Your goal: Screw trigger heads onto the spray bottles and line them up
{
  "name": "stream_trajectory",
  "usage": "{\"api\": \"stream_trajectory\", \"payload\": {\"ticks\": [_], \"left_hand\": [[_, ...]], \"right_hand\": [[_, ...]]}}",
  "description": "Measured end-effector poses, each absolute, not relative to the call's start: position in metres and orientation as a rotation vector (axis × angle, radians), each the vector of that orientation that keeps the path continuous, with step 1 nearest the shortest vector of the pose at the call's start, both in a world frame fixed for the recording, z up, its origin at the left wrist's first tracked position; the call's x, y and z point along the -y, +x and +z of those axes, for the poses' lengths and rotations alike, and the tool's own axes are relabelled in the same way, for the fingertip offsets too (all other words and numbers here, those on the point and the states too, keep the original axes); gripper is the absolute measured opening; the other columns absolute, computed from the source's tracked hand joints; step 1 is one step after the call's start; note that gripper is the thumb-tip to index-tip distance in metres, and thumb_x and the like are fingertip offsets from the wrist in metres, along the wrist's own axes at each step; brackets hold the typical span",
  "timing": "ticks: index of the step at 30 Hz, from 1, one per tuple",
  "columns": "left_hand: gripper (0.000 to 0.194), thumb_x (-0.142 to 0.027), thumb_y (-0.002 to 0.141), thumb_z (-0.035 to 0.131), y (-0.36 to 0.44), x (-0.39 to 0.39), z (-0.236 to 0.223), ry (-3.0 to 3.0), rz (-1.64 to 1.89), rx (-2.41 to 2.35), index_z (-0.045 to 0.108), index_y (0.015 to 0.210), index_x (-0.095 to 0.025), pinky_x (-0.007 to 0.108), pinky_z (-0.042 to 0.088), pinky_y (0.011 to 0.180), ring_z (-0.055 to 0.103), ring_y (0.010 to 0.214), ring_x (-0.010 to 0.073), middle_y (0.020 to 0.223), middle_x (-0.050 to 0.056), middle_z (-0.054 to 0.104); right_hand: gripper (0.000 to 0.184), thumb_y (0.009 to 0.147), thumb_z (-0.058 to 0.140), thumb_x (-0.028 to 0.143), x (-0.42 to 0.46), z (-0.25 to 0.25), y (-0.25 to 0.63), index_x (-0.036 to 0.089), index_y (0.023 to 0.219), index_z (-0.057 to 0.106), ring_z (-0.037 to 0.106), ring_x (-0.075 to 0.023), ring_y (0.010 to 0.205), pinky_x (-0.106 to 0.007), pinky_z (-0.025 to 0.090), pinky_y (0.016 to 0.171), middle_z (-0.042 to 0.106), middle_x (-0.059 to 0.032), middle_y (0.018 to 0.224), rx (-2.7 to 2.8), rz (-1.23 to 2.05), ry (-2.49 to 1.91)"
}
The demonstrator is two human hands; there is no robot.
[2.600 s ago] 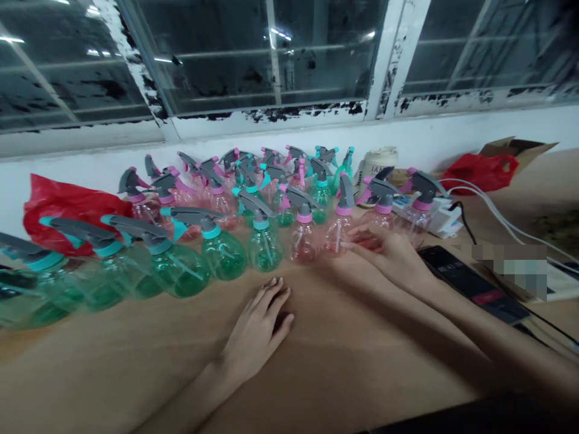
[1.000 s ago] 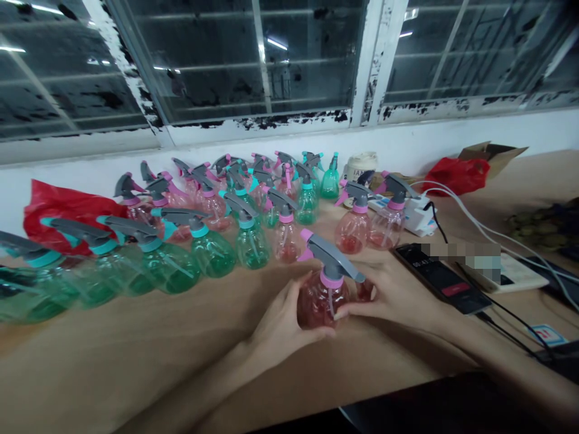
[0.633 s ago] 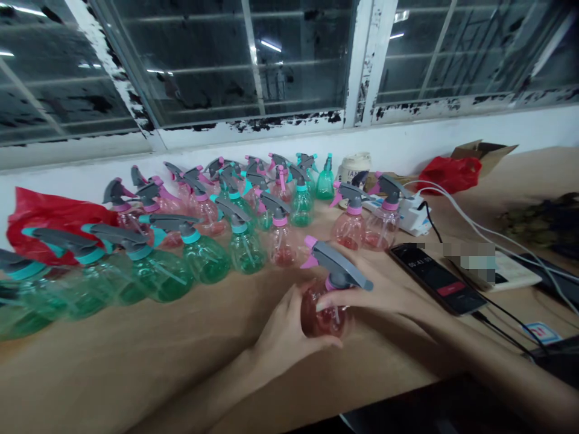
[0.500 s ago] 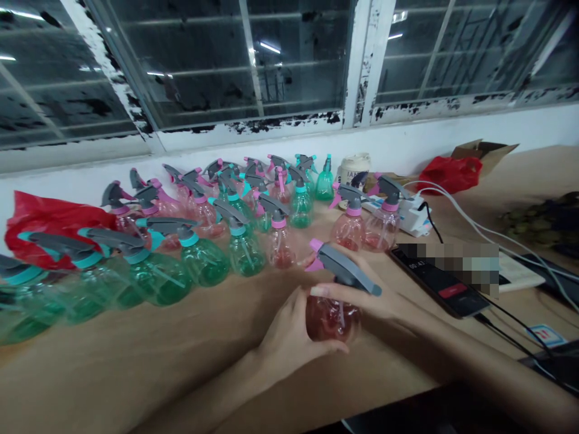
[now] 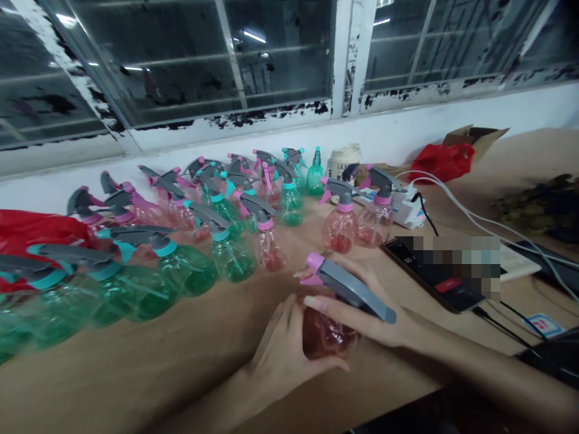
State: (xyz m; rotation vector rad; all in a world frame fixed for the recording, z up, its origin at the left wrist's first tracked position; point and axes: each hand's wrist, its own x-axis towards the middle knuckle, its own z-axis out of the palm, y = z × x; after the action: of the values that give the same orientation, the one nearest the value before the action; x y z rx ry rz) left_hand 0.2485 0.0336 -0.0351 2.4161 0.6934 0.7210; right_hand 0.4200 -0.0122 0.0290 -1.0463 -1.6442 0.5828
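Note:
A small pink spray bottle [image 5: 324, 336] with a grey trigger head [image 5: 350, 292] and a pink nozzle stands near the table's front edge. My left hand [image 5: 281, 357] is wrapped round its round body from the left. My right hand [image 5: 371, 313] is closed over the grey trigger head and neck from the right. Behind them, several green and pink spray bottles [image 5: 228, 244] stand in rows toward the wall.
Two pink bottles [image 5: 340, 218] stand apart to the right. A black phone [image 5: 432, 278] on a cable lies beside my right arm. Behind it sit a white power strip [image 5: 404, 208], a white jar [image 5: 344, 163], a red bag [image 5: 439, 160] and a cardboard box [image 5: 474, 135]. Another red bag [image 5: 31, 229] is at far left.
My right hand took a pink bottle from the row and drew it toward me. My left hand came up round its body, and my right hand shifted onto the trigger head.

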Motion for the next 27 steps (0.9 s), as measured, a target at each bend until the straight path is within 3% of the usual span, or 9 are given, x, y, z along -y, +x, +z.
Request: {"api": "stream_trajectory", "payload": {"ticks": [4,7,12,16,22,24,27], "left_hand": [[0.087,-0.067,0.077,0.056,0.230,-0.044,-0.038,2.567,0.604,-0.562,0.019,0.141,-0.023,0.054,0.039,0.097,0.044,0.122,0.0351,0.131,0.016,0.046],[0.079,-0.064,0.085,0.045,0.218,-0.056,-0.039,2.662,0.533,-0.522,0.012,0.144,-0.022,0.052,0.036,0.100,0.040,0.126,0.0337,0.136,0.017,0.042],[0.069,-0.049,0.087,0.053,0.214,-0.072,-0.037,2.798,0.432,-0.620,0.022,0.142,-0.021,0.051,0.033,0.102,0.035,0.130,0.0314,0.142,0.015,0.037],[0.065,-0.048,0.087,0.054,0.215,-0.073,-0.040,2.851,0.389,-0.669,0.028,0.139,-0.018,0.051,0.034,0.102,0.033,0.132,0.0316,0.144,0.016,0.035],[0.062,-0.043,0.087,0.055,0.217,-0.072,-0.043,2.876,0.349,-0.682,0.034,0.138,-0.016,0.050,0.037,0.101,0.037,0.129,0.0311,0.143,0.015,0.039],[0.058,-0.045,0.088,0.053,0.216,-0.073,-0.044,2.873,0.354,-0.678,0.036,0.137,-0.018,0.050,0.038,0.100,0.039,0.129,0.0307,0.142,0.014,0.040],[0.054,-0.045,0.090,0.051,0.215,-0.073,-0.045,2.866,0.363,-0.674,0.039,0.136,-0.019,0.050,0.038,0.100,0.039,0.129,0.0301,0.141,0.013,0.042]], "right_hand": [[0.014,0.083,0.059,0.029,0.007,0.031,0.422,0.018,0.089,0.064,0.064,-0.0162,0.080,-0.029,0.050,0.069,0.067,-0.0041,0.085,1.617,0.498,-1.110],[0.013,0.082,0.057,0.028,0.002,0.034,0.426,0.018,0.087,0.064,0.063,-0.0156,0.075,-0.029,0.049,0.067,0.065,-0.0035,0.081,1.624,0.469,-1.114],[0.012,0.083,0.056,0.033,-0.009,0.028,0.438,0.021,0.082,0.059,0.061,-0.0171,0.071,-0.033,0.050,0.066,0.061,-0.0024,0.078,1.623,0.449,-1.170],[0.018,0.084,0.054,0.040,-0.012,0.027,0.444,0.023,0.081,0.057,0.063,-0.0194,0.075,-0.036,0.051,0.071,0.063,-0.0031,0.080,1.615,0.481,-1.291],[0.029,0.073,0.066,0.046,-0.010,0.035,0.445,0.023,0.089,0.060,0.064,-0.0230,0.078,-0.036,0.051,0.067,0.066,-0.0039,0.083,1.656,0.385,-1.432],[0.027,0.073,0.068,0.044,-0.011,0.034,0.444,0.023,0.086,0.060,0.064,-0.0216,0.078,-0.036,0.051,0.069,0.066,-0.0029,0.083,1.644,0.404,-1.446],[0.022,0.076,0.066,0.041,-0.013,0.031,0.443,0.023,0.076,0.054,0.060,-0.0150,0.062,-0.030,0.050,0.060,0.061,0.0014,0.070,1.612,0.437,-1.358]]}}
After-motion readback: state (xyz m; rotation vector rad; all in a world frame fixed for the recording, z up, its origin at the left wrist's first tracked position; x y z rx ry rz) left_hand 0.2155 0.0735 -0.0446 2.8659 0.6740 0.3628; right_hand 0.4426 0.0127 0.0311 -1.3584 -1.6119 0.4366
